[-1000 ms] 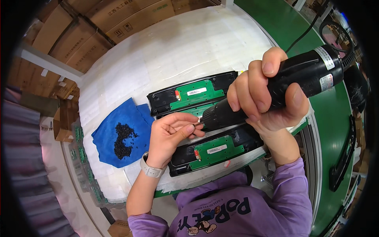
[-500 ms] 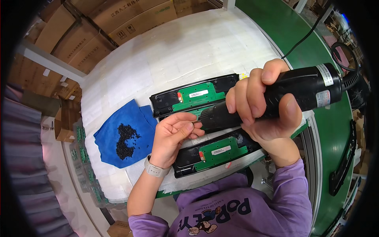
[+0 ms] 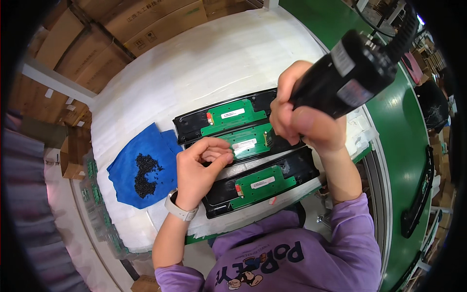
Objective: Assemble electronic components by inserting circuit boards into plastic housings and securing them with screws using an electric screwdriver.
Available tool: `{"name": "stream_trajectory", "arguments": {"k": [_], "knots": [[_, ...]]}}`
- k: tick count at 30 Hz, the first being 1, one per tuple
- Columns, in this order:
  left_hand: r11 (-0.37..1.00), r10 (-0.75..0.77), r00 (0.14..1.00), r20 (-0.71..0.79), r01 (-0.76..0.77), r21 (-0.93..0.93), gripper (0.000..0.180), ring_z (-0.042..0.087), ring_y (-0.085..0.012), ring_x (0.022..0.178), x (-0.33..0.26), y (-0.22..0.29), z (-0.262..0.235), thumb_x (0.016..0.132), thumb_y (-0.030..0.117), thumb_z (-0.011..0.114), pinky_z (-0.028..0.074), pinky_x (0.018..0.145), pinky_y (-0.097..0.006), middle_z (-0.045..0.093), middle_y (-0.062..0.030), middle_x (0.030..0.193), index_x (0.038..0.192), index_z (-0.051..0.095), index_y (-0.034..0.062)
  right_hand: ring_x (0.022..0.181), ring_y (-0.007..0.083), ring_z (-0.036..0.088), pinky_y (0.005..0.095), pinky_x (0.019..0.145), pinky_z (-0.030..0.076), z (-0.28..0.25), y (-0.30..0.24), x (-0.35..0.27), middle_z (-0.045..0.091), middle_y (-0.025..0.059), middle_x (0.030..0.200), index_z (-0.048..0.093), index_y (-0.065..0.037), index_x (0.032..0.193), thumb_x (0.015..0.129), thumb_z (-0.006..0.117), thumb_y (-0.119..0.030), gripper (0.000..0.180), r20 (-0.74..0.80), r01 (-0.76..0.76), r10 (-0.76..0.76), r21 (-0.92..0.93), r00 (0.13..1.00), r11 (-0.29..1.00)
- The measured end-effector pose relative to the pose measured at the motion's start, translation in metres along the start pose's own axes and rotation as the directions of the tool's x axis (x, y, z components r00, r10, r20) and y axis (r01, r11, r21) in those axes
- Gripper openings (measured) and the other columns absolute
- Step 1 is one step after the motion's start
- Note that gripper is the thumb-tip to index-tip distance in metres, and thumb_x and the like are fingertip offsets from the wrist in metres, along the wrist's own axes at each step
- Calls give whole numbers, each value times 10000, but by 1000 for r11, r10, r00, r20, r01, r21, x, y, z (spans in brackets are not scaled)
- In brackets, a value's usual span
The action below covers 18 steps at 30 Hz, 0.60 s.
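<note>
Right hand (image 3: 311, 119) grips one power driver (image 3: 346, 73) near three green boards (image 3: 255, 149); left hand (image 3: 197, 168) curls, its hold unclear.

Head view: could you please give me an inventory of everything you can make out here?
Housings: three, black, on the table
Circuit boards: three, green, one on each housing
Power tool: one, black, in the right hand
Cloth: one, blue, left of the housings
Small pieces: many, black, piled on the cloth
Table: one, white-covered, centre
Cardboard boxes: several, brown, upper left
Curtain: one, greyish purple, far left
Long part: one, black, far right
Watch: one, pale strap, left wrist
Purple top: one, purple, on the person
Left hand: one, bare, at the middle housing
Right hand: one, bare, around the power tool
</note>
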<state>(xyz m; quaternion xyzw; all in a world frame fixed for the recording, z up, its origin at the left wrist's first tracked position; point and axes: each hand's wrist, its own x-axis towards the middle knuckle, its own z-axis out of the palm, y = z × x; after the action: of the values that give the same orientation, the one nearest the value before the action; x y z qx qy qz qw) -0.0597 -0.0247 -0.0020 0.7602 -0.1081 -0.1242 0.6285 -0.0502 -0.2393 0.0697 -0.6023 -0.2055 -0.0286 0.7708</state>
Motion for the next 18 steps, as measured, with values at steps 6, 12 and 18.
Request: {"name": "stream_trajectory", "arguments": {"k": [6, 12, 18], "knots": [[997, 73, 994, -79, -72, 7, 124, 605, -84, 707, -1, -7, 2, 738, -62, 637, 473, 637, -187, 644, -58, 793, 857, 614, -37, 420, 80, 435, 203, 390, 360, 5, 13, -2, 464, 22, 556, 466, 12, 860, 711, 616, -71, 227, -29, 35, -34, 16, 999, 999], [998, 43, 998, -56, -45, -35, 95, 614, -92, 709, 2, -14, 3, 759, -55, 621, 480, 653, -194, 645, -63, 800, 853, 610, -42, 441, 73, 453, 197, 411, 370, 10, 17, -3, 500, 32, 584, 469, 1, 829, 704, 630, -48, 210, -46, 32, -31, 20, 998, 999], [996, -14, 1000, 6, 15, -86, 91, 626, -107, 707, 3, -11, 1, 798, -21, 609, 485, 650, -200, 641, -63, 798, 884, 599, -49, 500, 62, 470, 189, 461, 370, 9, 21, 2, 528, 22, 630, 503, -23, 759, 663, 678, -57, 203, 30, 81, -77, -134, 997, 988]]}}
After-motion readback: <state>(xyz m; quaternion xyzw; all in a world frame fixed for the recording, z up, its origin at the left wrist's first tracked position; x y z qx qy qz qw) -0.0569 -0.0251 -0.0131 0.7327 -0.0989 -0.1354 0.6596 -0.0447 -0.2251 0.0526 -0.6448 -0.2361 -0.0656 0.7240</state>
